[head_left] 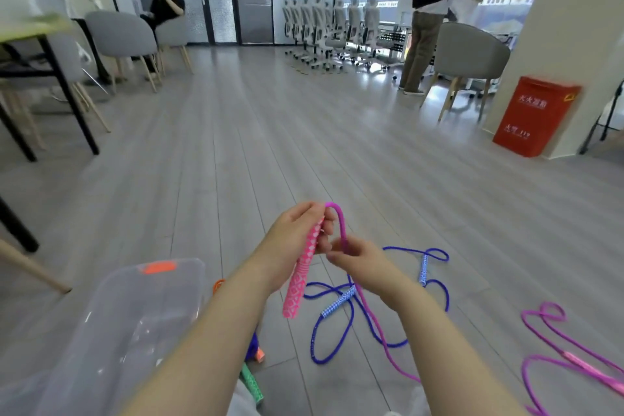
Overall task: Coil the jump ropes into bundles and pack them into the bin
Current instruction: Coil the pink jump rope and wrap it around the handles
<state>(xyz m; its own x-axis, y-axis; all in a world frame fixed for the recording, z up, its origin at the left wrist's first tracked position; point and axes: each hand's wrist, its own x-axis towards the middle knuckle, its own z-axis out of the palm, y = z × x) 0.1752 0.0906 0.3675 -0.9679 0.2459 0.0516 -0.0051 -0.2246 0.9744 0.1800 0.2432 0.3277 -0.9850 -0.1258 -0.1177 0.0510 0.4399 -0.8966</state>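
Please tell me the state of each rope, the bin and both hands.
left hand: grips pink handle
right hand: pinches pink rope
pink rope: uncoiled, trails to the floor
pink handle: held upright
blue rope: loose on floor
clear bin: open

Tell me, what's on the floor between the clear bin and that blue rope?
In the head view, the pink handle, held by the left hand, hangs between the clear bin and the blue rope; an orange handle end peeks beside the bin.
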